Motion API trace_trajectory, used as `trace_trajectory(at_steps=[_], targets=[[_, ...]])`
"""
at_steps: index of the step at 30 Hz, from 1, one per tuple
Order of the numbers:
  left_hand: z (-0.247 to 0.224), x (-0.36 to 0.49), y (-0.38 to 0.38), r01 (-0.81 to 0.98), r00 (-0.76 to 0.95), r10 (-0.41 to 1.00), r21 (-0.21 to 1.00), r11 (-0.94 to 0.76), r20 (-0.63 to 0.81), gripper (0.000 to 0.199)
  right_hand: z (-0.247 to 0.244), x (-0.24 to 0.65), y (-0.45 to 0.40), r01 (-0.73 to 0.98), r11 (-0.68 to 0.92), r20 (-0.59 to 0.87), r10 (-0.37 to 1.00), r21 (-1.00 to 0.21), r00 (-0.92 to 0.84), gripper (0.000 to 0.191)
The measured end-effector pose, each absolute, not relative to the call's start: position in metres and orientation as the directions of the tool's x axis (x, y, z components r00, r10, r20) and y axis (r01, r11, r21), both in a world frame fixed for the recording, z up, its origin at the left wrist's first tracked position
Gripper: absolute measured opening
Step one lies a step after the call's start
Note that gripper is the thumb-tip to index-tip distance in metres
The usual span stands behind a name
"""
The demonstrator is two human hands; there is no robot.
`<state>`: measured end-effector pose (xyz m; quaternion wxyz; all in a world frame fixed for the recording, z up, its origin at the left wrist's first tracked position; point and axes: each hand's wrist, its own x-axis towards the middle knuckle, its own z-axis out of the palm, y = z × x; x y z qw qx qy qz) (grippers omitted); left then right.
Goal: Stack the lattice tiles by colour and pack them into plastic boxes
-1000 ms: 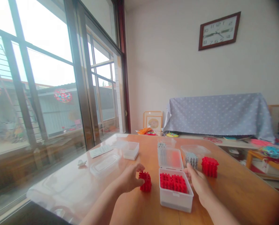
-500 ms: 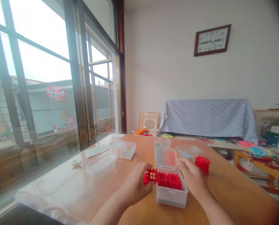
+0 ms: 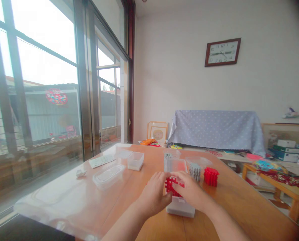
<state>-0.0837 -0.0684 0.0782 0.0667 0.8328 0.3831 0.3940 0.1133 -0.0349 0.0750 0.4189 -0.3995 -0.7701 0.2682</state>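
Steadying red pieces [image 3: 171,188] at the clear box [image 3: 181,208]
Clasped between half-curled left hand [image 3: 156,191] and right hand [image 3: 191,190], seemingly for alignment.

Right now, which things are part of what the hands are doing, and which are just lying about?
Probably part of it:
- left hand
- right hand
- red pieces at the fingers
- clear box below them

Probably just about:
- wall clock
- spotted cloth
- framed picture

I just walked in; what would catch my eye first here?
Probably the bright red pieces between the left hand and right hand, at the translucent box. A red stack stands farther right on the table, and a framed clock hangs high on the wall.
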Motion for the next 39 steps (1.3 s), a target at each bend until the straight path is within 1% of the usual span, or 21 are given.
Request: trace_trajectory(at_steps=[2, 4, 9, 13, 16, 18, 20, 23, 25, 27, 31, 35, 39], targets=[[0.074, -0.086, -0.063, 0.561, 0.368, 0.689, 0.442, -0.7, 0.624, 0.052, 0.078, 0.113, -0.039, 0.406, 0.593, 0.436, 0.797, -0.695, -0.418, 0.04], [0.069, -0.09, -0.058, 0.535, 0.347, 0.69, 0.471, -0.702, 0.635, 0.052, 0.083, 0.112, -0.044, 0.412, 0.617, 0.431, 0.776, -0.67, -0.461, 0.045], [0.059, -0.096, -0.051, 0.485, 0.326, 0.726, 0.552, -0.679, 0.606, 0.051, 0.094, 0.111, -0.048, 0.474, 0.604, 0.372, 0.784, -0.641, -0.496, 0.043], [0.057, -0.098, -0.046, 0.448, 0.318, 0.753, 0.608, -0.655, 0.576, 0.054, 0.095, 0.11, -0.042, 0.503, 0.59, 0.33, 0.792, -0.632, -0.513, 0.042], [0.059, -0.101, -0.045, 0.432, 0.314, 0.76, 0.627, -0.648, 0.569, 0.059, 0.09, 0.11, -0.035, 0.489, 0.579, 0.316, 0.795, -0.652, -0.518, 0.043], [0.06, -0.106, -0.044, 0.426, 0.308, 0.754, 0.624, -0.655, 0.581, 0.06, 0.085, 0.113, -0.03, 0.502, 0.565, 0.325, 0.81, -0.655, -0.488, 0.042], [0.059, -0.112, -0.044, 0.441, 0.283, 0.755, 0.619, -0.65, 0.591, 0.054, 0.08, 0.117, -0.024, 0.551, 0.54, 0.34, 0.837, -0.636, -0.429, 0.041], [0.054, -0.124, -0.043, 0.5, 0.217, 0.787, 0.626, -0.598, 0.578, 0.041, 0.072, 0.125, -0.015, 0.624, 0.479, 0.338, 0.878, -0.617, -0.339, 0.039], [0.05, -0.132, -0.041, 0.54, 0.175, 0.812, 0.636, -0.552, 0.556, 0.035, 0.067, 0.127, -0.012, 0.649, 0.45, 0.326, 0.893, -0.613, -0.312, 0.036], [0.048, -0.14, -0.039, 0.578, 0.146, 0.839, 0.644, -0.502, 0.524, 0.033, 0.064, 0.126, -0.011, 0.67, 0.448, 0.312, 0.894, -0.591, -0.322, 0.034], [0.046, -0.154, -0.038, 0.639, 0.126, 0.882, 0.643, -0.422, 0.454, 0.031, 0.062, 0.122, -0.013, 0.696, 0.503, 0.352, 0.862, -0.513, -0.364, 0.031], [0.043, -0.164, -0.039, 0.657, 0.147, 0.9, 0.64, -0.399, 0.41, 0.033, 0.063, 0.12, -0.016, 0.691, 0.557, 0.402, 0.825, -0.461, -0.397, 0.016], [0.039, -0.168, -0.039, 0.676, 0.173, 0.918, 0.635, -0.374, 0.357, 0.046, 0.061, 0.118, -0.021, 0.679, 0.593, 0.393, 0.802, -0.434, -0.449, 0.025]])
